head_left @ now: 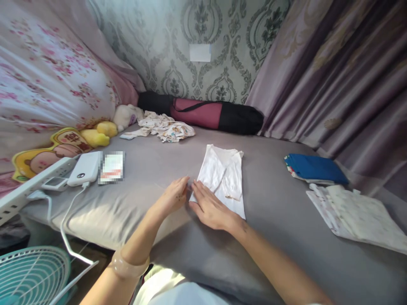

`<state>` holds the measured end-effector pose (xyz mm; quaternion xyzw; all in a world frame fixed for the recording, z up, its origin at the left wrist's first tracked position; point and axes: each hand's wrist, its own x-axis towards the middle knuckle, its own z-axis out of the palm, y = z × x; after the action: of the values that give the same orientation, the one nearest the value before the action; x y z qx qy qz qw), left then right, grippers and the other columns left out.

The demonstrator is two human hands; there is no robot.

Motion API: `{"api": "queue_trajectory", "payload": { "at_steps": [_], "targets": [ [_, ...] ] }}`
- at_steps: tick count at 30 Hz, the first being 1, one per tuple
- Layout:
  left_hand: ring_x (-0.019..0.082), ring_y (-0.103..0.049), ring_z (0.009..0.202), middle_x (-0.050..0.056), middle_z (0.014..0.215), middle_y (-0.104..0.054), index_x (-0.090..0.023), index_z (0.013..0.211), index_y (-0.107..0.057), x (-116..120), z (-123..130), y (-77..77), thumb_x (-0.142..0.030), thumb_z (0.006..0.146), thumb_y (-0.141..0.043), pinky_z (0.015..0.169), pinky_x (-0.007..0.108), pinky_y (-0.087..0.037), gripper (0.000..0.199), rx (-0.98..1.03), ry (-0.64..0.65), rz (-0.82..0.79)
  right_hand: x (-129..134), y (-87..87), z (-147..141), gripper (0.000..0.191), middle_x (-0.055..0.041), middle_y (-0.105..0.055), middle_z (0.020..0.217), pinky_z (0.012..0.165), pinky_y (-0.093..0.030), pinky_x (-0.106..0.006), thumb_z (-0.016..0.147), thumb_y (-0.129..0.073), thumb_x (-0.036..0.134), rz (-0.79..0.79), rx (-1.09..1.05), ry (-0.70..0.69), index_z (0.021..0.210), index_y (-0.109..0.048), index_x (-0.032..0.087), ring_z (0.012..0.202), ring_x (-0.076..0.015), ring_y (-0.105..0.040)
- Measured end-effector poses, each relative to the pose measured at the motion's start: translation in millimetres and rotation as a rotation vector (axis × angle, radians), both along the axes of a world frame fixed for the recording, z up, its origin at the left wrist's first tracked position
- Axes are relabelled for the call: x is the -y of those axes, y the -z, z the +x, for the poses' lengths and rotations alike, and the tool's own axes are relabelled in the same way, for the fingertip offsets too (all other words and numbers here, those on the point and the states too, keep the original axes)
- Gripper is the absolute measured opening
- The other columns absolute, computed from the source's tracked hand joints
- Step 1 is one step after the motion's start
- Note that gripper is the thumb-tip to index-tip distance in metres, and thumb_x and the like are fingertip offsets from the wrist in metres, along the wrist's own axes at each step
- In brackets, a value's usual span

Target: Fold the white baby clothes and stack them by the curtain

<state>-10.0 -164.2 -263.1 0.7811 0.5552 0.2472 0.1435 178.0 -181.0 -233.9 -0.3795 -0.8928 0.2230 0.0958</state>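
Just right of the frame's centre, a partly folded white cloth garment lies flat on a bed with a smooth grey sheet, the right hand resting over its lower left edge with straight fingers that grasp nothing. Beside that edge, the left hand stands side-on, fingers nearly straight and close together, though whether they pinch any cloth cannot be told. Toward the right of the frame lie a folded blue cloth and pale patterned folded clothes.

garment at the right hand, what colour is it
White garment, best seen in the head view.
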Motion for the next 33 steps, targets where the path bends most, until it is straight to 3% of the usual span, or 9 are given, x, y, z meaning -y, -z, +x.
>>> {"api": "queue_trajectory", "payload": {
  "at_steps": [2,5,9,12,16,19,22,27,33],
  "targets": [
    [0.019,-0.062,0.085,0.008,0.09,-0.066,-0.018,0.114,-0.052,1.8,2.1,-5.4,-0.02,0.089,-0.037,0.079,0.032,-0.047,0.029,-0.005,-0.006,-0.017,6.7,-9.9,17.7,0.063,-0.0148,-0.02,0.157,0.118,-0.023,-0.043,0.098,-0.033,0.042,0.019,-0.074,0.035,0.15,-0.025,0.008,0.146,-0.0236,-0.017],
    [0.018,-0.058,0.071,0.003,0.076,-0.062,-0.018,0.116,-0.05,6.7,6.2,-13.0,-0.031,0.092,-0.039,0.067,0.028,-0.044,0.029,-0.004,0.018,-0.105,15.6,-14.8,55.1,0.052,-0.0115,-0.041,0.149,0.113,-0.032,-0.04,0.097,-0.036,0.036,0.107,-0.145,0.215,0.145,-0.037,0.016,0.138,-0.022,-0.035],
    [0.017,-0.055,0.07,0.002,0.077,-0.061,-0.02,0.109,-0.051,12.2,10.7,-15.8,-0.041,0.092,-0.043,0.066,0.028,-0.04,0.029,-0.009,0.054,-0.118,23.9,-1.7,109.2,0.042,-0.0111,-0.066,0.113,0.087,-0.05,-0.038,0.093,-0.039,0.039,0.1,-0.103,0.607,0.127,-0.054,0.018,0.101,-0.0239,-0.063],
    [0.018,-0.055,0.073,0.003,0.082,-0.062,-0.021,0.107,-0.052,11.1,13.5,-14.8,-0.043,0.089,-0.047,0.067,0.028,-0.04,0.029,-0.003,0.069,-0.157,30.3,12.6,132.0,0.04,-0.0082,-0.068,0.092,0.073,-0.049,-0.034,0.092,-0.041,0.04,0.021,-0.056,0.752,0.12,-0.057,0.016,0.078,-0.0211,-0.064],
    [0.019,-0.056,0.074,0.002,0.081,-0.062,-0.022,0.115,-0.05,8.1,16.4,-11.6,-0.043,0.088,-0.047,0.065,0.027,-0.039,0.034,0.002,0.071,-0.232,36.0,19.2,128.4,0.035,-0.0059,-0.066,0.089,0.075,-0.047,-0.031,0.091,-0.042,0.037,-0.018,-0.109,0.707,0.116,-0.058,0.018,0.078,-0.0189,-0.062],
    [0.02,-0.057,0.076,0.002,0.079,-0.061,-0.023,0.125,-0.047,10.7,14.7,-8.4,-0.047,0.088,-0.048,0.067,0.028,-0.04,0.045,-0.008,0.049,-0.257,41.3,11.2,118.3,0.035,-0.0035,-0.063,0.09,0.073,-0.046,-0.029,0.09,-0.046,0.037,-0.07,-0.124,0.668,0.12,-0.057,0.023,0.08,-0.0181,-0.061],
    [0.019,-0.056,0.078,0.002,0.083,-0.06,-0.025,0.138,-0.038,14.7,12.2,-7.9,-0.046,0.086,-0.052,0.069,0.028,-0.042,0.057,0.012,0.108,-0.293,48.4,0.7,116.0,0.047,-0.0018,-0.06,0.099,0.075,-0.046,-0.028,0.086,-0.054,0.034,-0.12,-0.082,0.588,0.133,-0.049,0.032,0.085,-0.0175,-0.06],
    [0.015,-0.054,0.079,0.002,0.089,-0.058,-0.024,0.124,-0.051,13.8,13.4,-11.4,-0.016,0.081,-0.047,0.072,0.026,-0.045,0.043,0.078,0.214,-0.324,50.5,-2.5,121.0,0.051,-0.0019,-0.057,0.1,0.077,-0.046,-0.027,0.086,-0.048,0.022,-0.134,-0.061,0.516,0.135,-0.046,0.032,0.083,-0.0155,-0.059],
    [0.019,-0.053,0.098,0.007,0.106,-0.056,-0.025,0.128,-0.043,7.6,10.9,-8.3,-0.003,0.072,-0.042,0.088,0.032,-0.045,0.06,0.097,0.327,-0.139,42.0,4.4,123.9,0.046,-0.0042,-0.058,0.099,0.072,-0.046,-0.026,0.083,-0.04,0.01,-0.085,-0.112,0.456,0.124,-0.056,0.024,0.081,-0.0152,-0.059]
  ]
}}
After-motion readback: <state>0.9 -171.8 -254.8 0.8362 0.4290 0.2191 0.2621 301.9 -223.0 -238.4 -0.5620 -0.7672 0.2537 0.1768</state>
